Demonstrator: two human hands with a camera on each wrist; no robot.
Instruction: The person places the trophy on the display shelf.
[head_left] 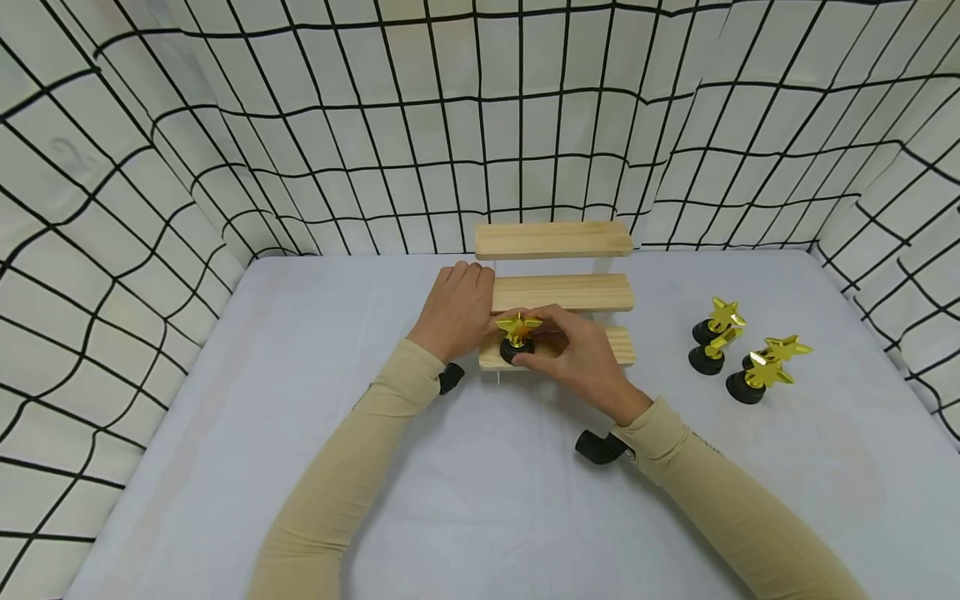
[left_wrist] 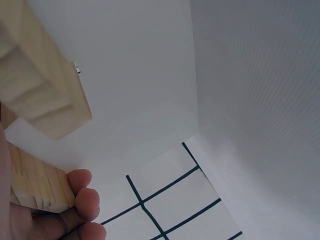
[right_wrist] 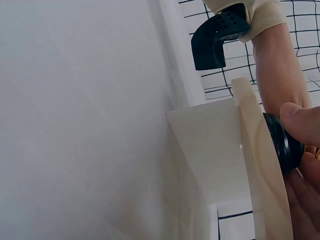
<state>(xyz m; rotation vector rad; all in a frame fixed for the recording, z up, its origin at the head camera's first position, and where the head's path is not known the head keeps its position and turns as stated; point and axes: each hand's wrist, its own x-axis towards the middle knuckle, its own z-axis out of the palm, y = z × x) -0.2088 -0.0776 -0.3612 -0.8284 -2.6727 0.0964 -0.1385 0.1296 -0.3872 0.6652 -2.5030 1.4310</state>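
A three-step wooden display stand has its lowest plank (head_left: 618,346) in front, a middle plank (head_left: 570,293) behind it and a top plank (head_left: 553,242) at the back. My right hand (head_left: 581,358) pinches a small gold star trophy (head_left: 517,330) by its side, over the left part of the lowest plank. In the right wrist view, its round black base (right_wrist: 284,142) is right at the plank's upper face, thumb against it. My left hand (head_left: 459,310) grips the stand's left end at the middle plank; its fingertips (left_wrist: 88,204) curl round the wood in the left wrist view.
Several more gold star trophies (head_left: 750,387) with black bases stand in a group on the white table (head_left: 480,500), right of the stand. Black grid netting (head_left: 480,100) over white walls encloses the back and sides. Black wrist mounts (head_left: 600,447) hang beneath the sleeves.
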